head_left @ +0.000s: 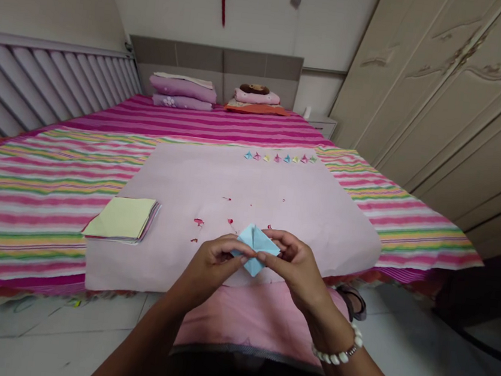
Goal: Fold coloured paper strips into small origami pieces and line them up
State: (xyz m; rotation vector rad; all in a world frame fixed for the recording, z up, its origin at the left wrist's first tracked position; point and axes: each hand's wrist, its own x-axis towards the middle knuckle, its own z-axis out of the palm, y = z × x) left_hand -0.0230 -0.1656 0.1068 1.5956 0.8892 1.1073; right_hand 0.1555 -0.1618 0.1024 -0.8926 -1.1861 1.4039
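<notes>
A light blue sheet of origami paper (253, 236), folded into a diamond shape with a crease down its upper half, is held up in front of me. My left hand (219, 257) pinches its left side, thumb near the middle. From the right, my right hand (290, 256) grips it with thumb in front and fingers behind. Both thumbs meet close to the centre of the paper. Beneath lies a pale pink sheet (179, 174) spread on the bed. My right wrist wears a white beaded bracelet (340, 356).
A stack of coloured paper (123, 219) lies at the left of the sheet. Several small folded paper pieces (277, 158) form a row along its far edge. Red marks or scraps (198, 222) dot the middle. A wardrobe (447, 84) stands right; folded bedding (182, 91) sits by the headboard.
</notes>
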